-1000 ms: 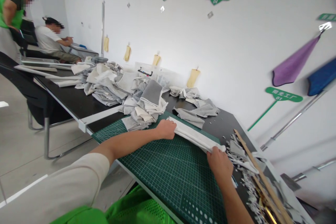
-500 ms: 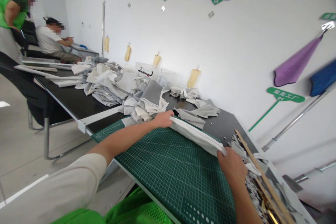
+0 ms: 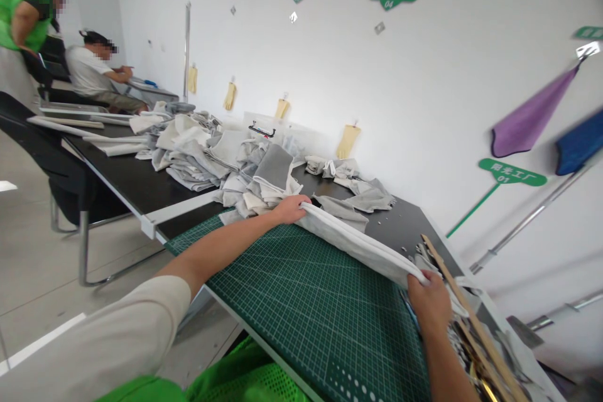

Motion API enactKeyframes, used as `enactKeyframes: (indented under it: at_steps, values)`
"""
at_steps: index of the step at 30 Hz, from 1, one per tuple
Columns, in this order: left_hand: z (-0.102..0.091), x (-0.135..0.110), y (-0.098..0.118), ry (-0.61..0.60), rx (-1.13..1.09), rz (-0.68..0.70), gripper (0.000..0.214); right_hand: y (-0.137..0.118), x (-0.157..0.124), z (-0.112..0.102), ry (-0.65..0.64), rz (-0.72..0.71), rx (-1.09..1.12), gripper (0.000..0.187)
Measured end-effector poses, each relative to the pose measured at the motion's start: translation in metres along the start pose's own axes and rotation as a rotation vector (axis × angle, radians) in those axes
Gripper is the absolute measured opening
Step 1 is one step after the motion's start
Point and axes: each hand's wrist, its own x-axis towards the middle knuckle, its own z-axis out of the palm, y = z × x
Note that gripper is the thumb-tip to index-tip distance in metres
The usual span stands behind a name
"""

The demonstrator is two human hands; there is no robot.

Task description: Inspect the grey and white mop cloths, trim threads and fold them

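A long folded strip of white-grey cloth (image 3: 355,242) stretches between my two hands, just above the green cutting mat (image 3: 301,301). My left hand (image 3: 291,208) is closed on the strip's far-left end, beside the heap of grey and white cloth pieces (image 3: 221,157). My right hand (image 3: 431,304) is closed on the strip's right end, at the mat's right edge next to the cloth scraps. The strip is pulled out straight.
A wooden ruler (image 3: 471,320) lies on a pile of cloth scraps (image 3: 452,326) at the right. Loose grey pieces (image 3: 358,198) lie behind the mat on the black table (image 3: 132,179). Two people (image 3: 94,69) are at the far left. Coloured cloths hang on the wall.
Both hands drew apart along the strip: the right hand slid right toward the scraps, the left hand moved slightly up and back. The strip is now stretched longer and lifted.
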Motion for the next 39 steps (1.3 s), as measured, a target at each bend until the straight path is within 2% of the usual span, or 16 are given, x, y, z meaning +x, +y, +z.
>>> enactKeyframes:
  at_steps: [5, 10, 12, 19, 23, 28, 39]
  values:
    - [0.019, -0.004, -0.014, -0.003, -0.053, -0.065, 0.034, 0.012, 0.006, 0.016, 0.002, -0.054, 0.214, 0.048]
    - [0.032, -0.006, -0.018, -0.002, -0.095, -0.144, 0.032, 0.018, 0.006, 0.028, 0.043, -0.024, 0.432, 0.084]
    - [0.034, -0.006, -0.017, 0.003, -0.107, -0.160, 0.031, 0.018, 0.005, 0.028, 0.057, -0.001, 0.494, 0.092]
    - [0.034, -0.004, -0.013, -0.014, -0.050, -0.123, 0.037, 0.013, 0.002, 0.022, 0.006, -0.050, 0.667, 0.079]
    - [0.033, -0.011, -0.015, -0.072, 0.089, -0.103, 0.041, 0.015, 0.000, 0.032, -0.018, -0.049, 0.626, 0.074]
    - [0.037, -0.026, -0.017, -0.220, 0.280, -0.039, 0.034, 0.016, -0.009, 0.052, -0.089, -0.082, 0.478, 0.056]
    - [0.038, -0.029, -0.011, -0.288, 0.446, -0.021, 0.036, 0.017, -0.013, 0.062, -0.118, -0.134, 0.384, 0.060]
